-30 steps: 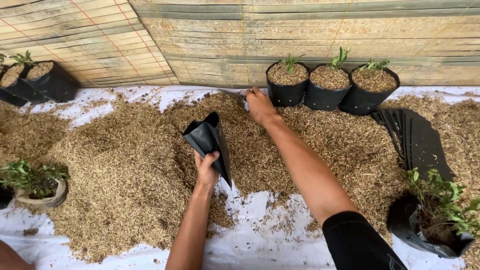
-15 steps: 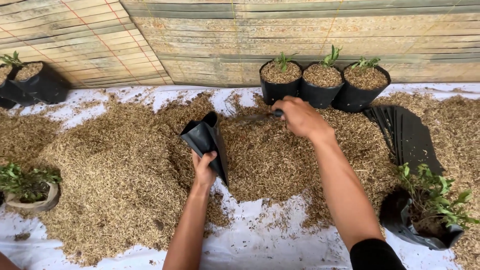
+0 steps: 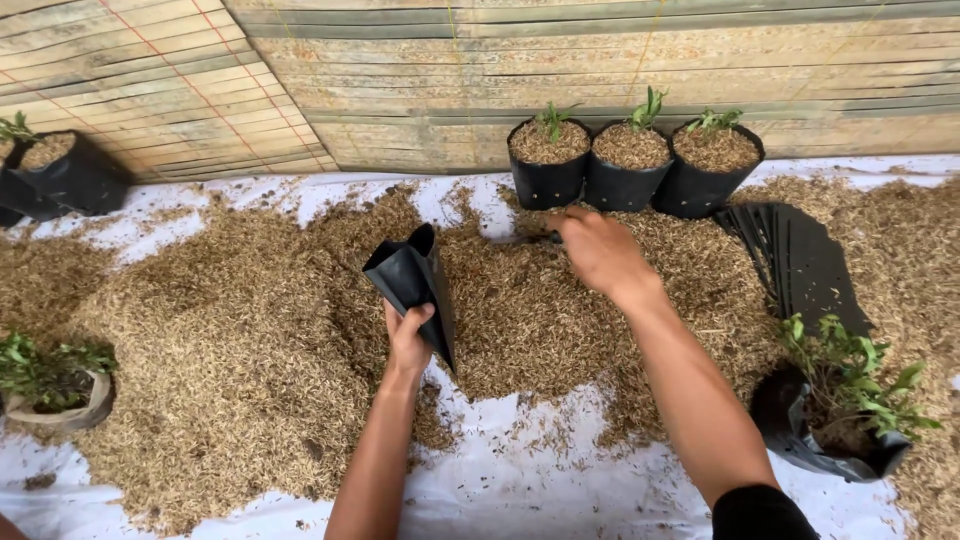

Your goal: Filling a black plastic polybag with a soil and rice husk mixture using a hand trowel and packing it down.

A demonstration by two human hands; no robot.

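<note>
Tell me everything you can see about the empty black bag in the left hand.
The bag is a soft black plastic grow bag, glossy and creased. It is empty and half collapsed, its mouth gaping toward the upper left. It stands tilted above the husk pile, held up off it. The left hand grips its lower edge from below, fingers curled round the plastic. The right hand is apart from it, down on the husks to its right.
</note>
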